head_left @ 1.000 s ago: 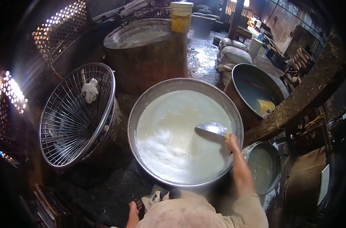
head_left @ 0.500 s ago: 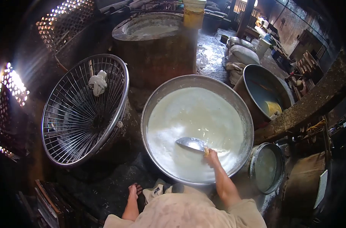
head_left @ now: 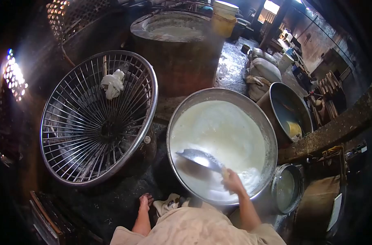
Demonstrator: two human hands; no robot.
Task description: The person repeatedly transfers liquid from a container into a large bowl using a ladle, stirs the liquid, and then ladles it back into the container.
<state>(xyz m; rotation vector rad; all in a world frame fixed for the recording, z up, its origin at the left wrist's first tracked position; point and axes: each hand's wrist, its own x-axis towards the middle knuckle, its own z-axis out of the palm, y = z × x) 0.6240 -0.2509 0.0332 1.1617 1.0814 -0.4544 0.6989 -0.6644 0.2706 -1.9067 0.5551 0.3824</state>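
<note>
My right hand (head_left: pixel 234 182) is closed around the handle of a wide metal scoop (head_left: pixel 200 158). The scoop's shiny blade points left over the near part of the pale, milky liquid (head_left: pixel 222 126), whose surface is foamy near my hand. This liquid fills much of a large round metal vat (head_left: pixel 272 143) in front of me. My left hand (head_left: pixel 146 200) hangs low beside my body, left of the vat, with its fingers apart and nothing in it.
A large barred metal basket (head_left: pixel 155 87) with a white cloth (head_left: pixel 112 84) leans at the left. Behind stands a round stove-like tank (head_left: pixel 173 61) with a yellow bucket (head_left: pixel 224 20). At right are another vat (head_left: pixel 271 98), a smaller pot (head_left: pixel 279 183), sacks (head_left: pixel 265 69) and a beam (head_left: pixel 337 132).
The scoop has moved left relative to the vat and its blade shows more clearly above the liquid. The view has shifted, so the vat appears lower and farther right.
</note>
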